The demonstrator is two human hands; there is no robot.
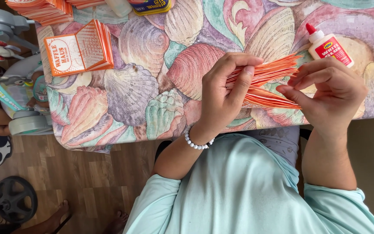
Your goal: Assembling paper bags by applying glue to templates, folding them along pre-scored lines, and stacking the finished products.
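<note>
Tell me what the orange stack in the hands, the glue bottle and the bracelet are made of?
The orange stack, held by the left hand and right hand, looks like thin matte paper or card: its edges fan and bend. The glue bottle seems smooth white plastic with a red cap. The bracelet looks like glossy white beads, maybe plastic or pearl.

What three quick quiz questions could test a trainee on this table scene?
1. True or false: both hands touch the fanned stack of orange paper sleeves.
2. Which lies nearest the right hand? A) glue bottle B) folded orange stack C) blue tin
3. What does the left hand wear at the wrist?

Key: 1 true; 2 A; 3 a white bead bracelet.
</note>
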